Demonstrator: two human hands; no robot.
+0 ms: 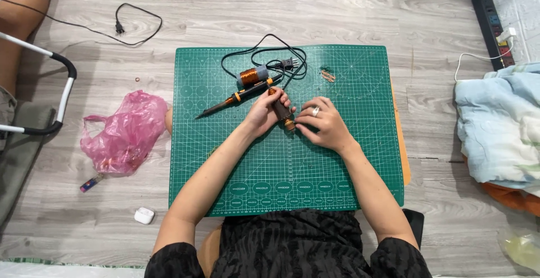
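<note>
While a pink plastic bag [125,133] lies on the floor beside the green cutting mat [337,165], a soldering iron [239,96] and copper wire spool [251,76] rest mid-mat. The left hand [263,111] is curled around a dark rod [280,109] — the right hand [322,123] pinches its lower end. A blue blanket [498,123] lies far right.

Grey wood floor [337,14], green cutting mat [360,160], pink bag [124,134]

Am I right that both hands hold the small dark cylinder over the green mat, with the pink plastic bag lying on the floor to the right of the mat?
Not quite: in the head view the pink bag lies left of the mat, not right. Both the left hand and right hand do hold the cylinder over the mat.
</note>
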